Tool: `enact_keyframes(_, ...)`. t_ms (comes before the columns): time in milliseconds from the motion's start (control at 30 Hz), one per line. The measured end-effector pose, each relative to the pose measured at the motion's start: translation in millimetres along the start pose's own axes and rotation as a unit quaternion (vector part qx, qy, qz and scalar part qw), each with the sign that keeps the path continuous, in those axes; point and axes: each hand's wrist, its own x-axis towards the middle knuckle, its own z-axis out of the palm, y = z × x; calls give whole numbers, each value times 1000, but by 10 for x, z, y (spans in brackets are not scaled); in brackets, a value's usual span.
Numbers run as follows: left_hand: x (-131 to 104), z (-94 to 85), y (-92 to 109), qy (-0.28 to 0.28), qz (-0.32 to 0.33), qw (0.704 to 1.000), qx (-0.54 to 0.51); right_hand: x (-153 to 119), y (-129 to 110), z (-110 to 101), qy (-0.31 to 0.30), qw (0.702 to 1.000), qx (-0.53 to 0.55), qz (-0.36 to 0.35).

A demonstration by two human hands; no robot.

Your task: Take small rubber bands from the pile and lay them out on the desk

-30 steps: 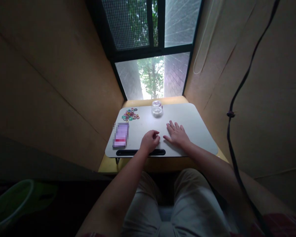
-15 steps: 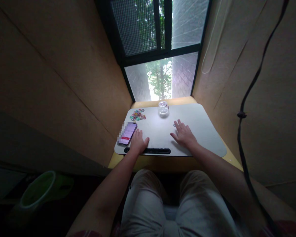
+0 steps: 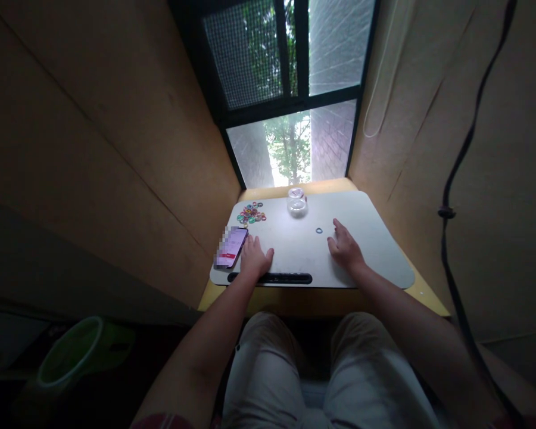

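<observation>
My left hand (image 3: 255, 257) lies flat on the white board (image 3: 290, 244), fingers spread, its fingertips close to the right edge of a phone (image 3: 230, 248) with a lit screen. Just right of the board's middle sits a small bluish-grey ring (image 3: 318, 230), by itself. To the right of that ring is my right hand (image 3: 346, 249), with one finger stretched forward and the thumb apart from it. Nothing shows in its grasp; the other fingers are partly hidden. A pile of small colourful rings (image 3: 251, 213) is at the board's far left.
A clear round container (image 3: 297, 207) stands near the board's far edge, below the window (image 3: 290, 146). Along the near edge runs a black ledge (image 3: 286, 278). Walls close in on both sides, and a dark cord (image 3: 458, 164) hangs at right. A green bin (image 3: 71, 351) is low on the left.
My right hand has moved right, away from the single ring, which now shows fully. Its fingers were more spread before. My left hand stays beside the phone; the view shifted slightly.
</observation>
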Motion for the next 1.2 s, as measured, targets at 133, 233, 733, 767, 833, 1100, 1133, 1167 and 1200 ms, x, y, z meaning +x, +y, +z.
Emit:
enact_keyframes(133, 27, 11, 42, 4, -9, 1000, 3, 12, -17, -2, -8, 1000, -2, 4)
enact_keyframes(233, 100, -12, 50, 1, -9, 1000, 11, 15, -21, 1, -5, 1000, -3, -4)
enact_keyframes(733, 684, -301, 104, -44, -35, 994, 89, 11, -119, -106, 42, 999, 16, 26)
enact_keyframes(767, 723, -308, 110, -52, -39, 993, 94, 9, -122, -108, 42, 999, 14, 22)
enact_keyframes(833, 782, -315, 112, -60, -44, 992, 105, 8, -125, -111, 43, 999, 12, 18)
enact_keyframes(1100, 702, -349, 83, -83, 4, 988, 131, 24, -86, -69, 44, 999, 22, 9)
enact_keyframes(1133, 657, -355, 93, -83, 9, 988, 131, 25, -79, -62, 46, 999, 21, 8)
enact_keyframes(1167, 605, -361, 106, -82, 15, 988, 130, 25, -72, -56, 47, 999, 18, 6)
enact_keyframes(1200, 547, -366, 123, -78, 22, 989, 126, 24, -68, -51, 47, 999, 14, 5)
